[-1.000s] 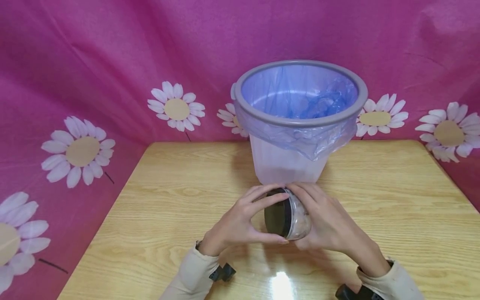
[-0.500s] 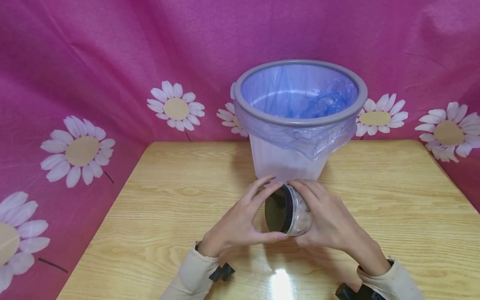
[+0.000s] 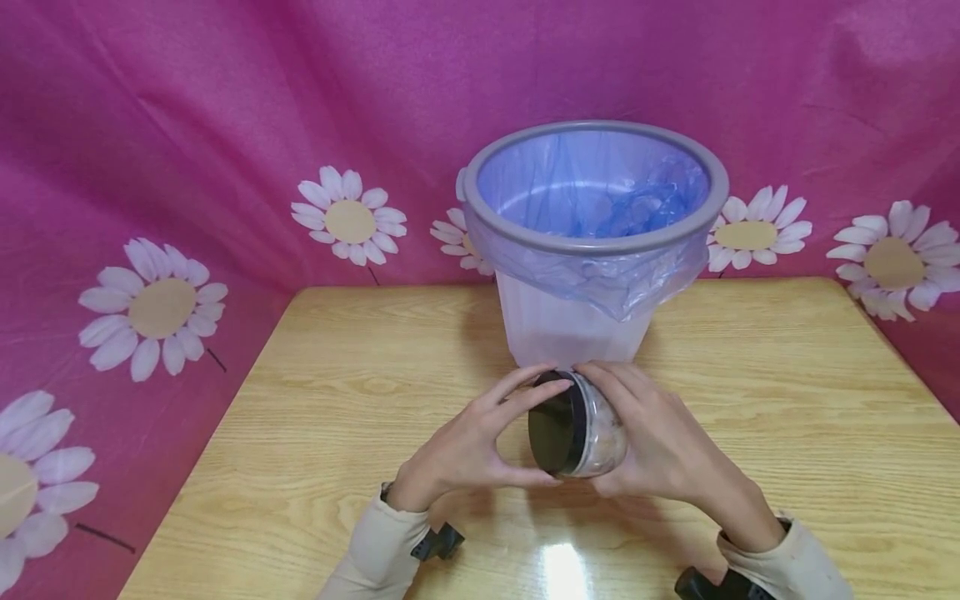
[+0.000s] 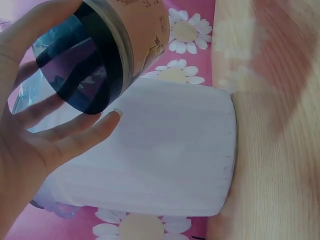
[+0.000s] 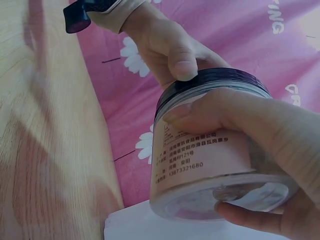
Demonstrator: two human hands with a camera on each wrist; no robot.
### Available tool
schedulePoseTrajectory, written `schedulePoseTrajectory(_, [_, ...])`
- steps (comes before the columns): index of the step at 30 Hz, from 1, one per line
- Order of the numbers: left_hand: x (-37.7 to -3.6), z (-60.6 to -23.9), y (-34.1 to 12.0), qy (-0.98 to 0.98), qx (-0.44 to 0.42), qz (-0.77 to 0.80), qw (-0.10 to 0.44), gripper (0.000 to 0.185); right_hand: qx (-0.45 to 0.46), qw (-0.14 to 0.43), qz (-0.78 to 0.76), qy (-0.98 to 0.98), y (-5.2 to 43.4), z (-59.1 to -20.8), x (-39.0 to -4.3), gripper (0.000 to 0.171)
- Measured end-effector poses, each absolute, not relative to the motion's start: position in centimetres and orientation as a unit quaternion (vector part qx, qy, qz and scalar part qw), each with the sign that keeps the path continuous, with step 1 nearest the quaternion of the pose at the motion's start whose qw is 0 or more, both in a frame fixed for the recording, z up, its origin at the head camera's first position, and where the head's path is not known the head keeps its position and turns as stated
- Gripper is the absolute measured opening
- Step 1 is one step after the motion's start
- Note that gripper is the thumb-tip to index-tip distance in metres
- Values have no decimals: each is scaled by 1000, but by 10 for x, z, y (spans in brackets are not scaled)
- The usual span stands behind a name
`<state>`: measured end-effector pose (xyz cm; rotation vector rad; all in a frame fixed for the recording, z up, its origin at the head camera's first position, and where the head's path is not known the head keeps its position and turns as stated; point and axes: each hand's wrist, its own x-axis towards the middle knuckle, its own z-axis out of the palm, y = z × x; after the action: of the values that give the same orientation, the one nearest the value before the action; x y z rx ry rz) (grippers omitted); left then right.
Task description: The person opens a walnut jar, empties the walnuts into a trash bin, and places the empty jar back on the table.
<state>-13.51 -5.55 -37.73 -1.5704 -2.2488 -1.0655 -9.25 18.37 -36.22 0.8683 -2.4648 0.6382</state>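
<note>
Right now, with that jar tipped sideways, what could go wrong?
Spill: the jar lies tipped, so if its lid loosens, any contents could fall onto the table.
Slip: the right hand grips its smooth-looking body and might lose hold.
Knock: the bin stands just beyond and could get bumped.

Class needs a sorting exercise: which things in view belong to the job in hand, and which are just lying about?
In the job:
- jar, held by the right hand
- dark lid on it, spanned by the left hand

Apparently just there:
- lined bin, not held; its part is unclear
- flowered pink cloth
- wooden table
</note>
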Motion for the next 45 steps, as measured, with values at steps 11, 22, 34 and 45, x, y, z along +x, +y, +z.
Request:
schedulePoseTrajectory(11, [-133, -378, -52, -776, -494, -386, 79, 103, 300, 227, 209, -903, 182, -362, -90, 109])
schedulePoseTrajectory(22, [-129, -380, -52, -795, -447, -405, 63, 108, 297, 230, 203, -904, 180, -362, -90, 109])
schedulePoseTrajectory(34, [-130, -375, -56, -770, -492, -394, 96, 111, 304, 220, 233, -897, 179, -363, -94, 107])
schedulePoseTrajectory(45, [-131, -378, -53, -768, -503, -378, 119, 107, 311, 223, 222, -897, 178, -365, -93, 109])
